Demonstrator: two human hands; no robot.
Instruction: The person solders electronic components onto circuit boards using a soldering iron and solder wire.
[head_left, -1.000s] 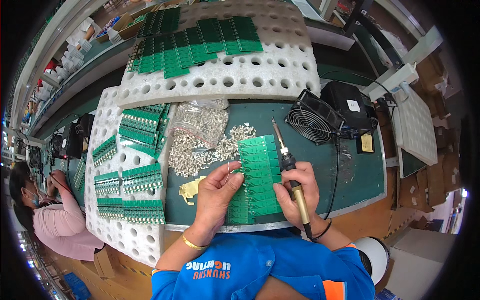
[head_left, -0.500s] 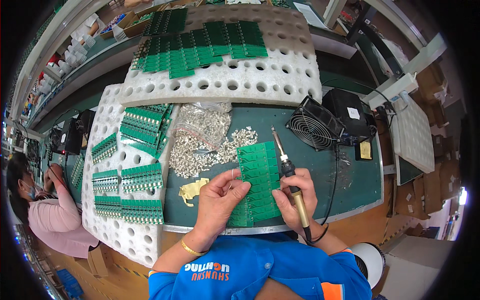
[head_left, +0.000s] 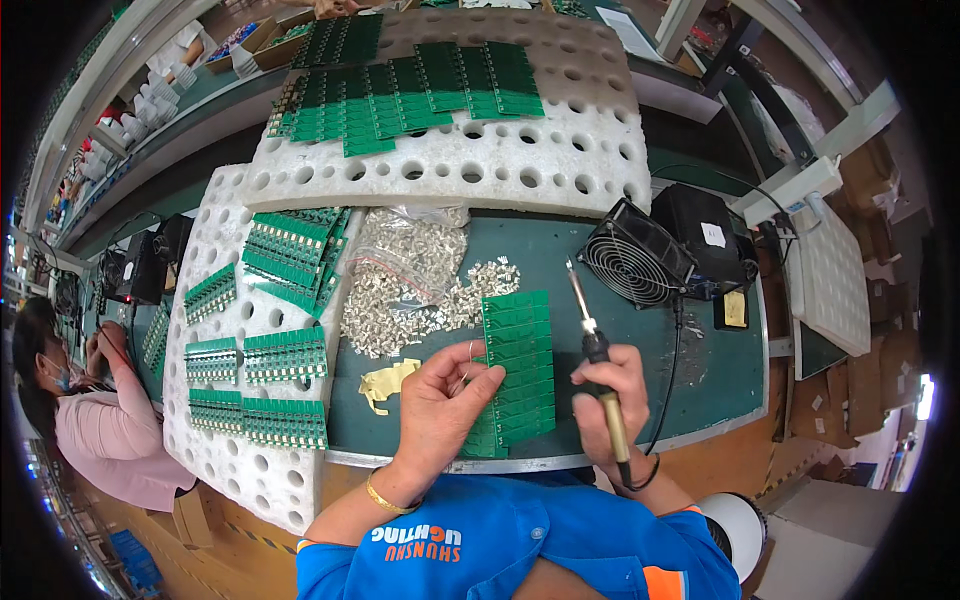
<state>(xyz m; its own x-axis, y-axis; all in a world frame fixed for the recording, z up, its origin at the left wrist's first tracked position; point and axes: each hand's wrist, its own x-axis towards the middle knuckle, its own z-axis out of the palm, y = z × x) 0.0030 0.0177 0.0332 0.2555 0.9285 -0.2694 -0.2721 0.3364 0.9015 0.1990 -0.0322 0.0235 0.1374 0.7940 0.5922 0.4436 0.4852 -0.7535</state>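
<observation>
A green circuit board panel (head_left: 522, 370) stands tilted over the front edge of the bench, its left edge pinched in my left hand (head_left: 435, 415). A thin looped wire (head_left: 472, 350), perhaps solder, also comes out of those fingers. My right hand (head_left: 622, 385) is closed around a soldering iron (head_left: 597, 350), its tip pointing up and away, apart from the panel. Behind the panel lies a heap of small whitish connectors (head_left: 380, 325), partly in a clear plastic bag (head_left: 410, 240). A crumpled yellow piece (head_left: 387, 382) rests left of my left hand.
White foam boards with holes (head_left: 420, 190) carry bare green panels (head_left: 400, 95) at the back and panels with fitted parts (head_left: 285, 355) at left. A black fan (head_left: 632, 262) and a black box (head_left: 695, 235) stand right, with the iron's cord nearby. A co-worker (head_left: 105, 430) sits far left.
My right hand has drawn away from the panel to the right, taking the soldering iron with it. My left hand still holds the panel in nearly the same place.
</observation>
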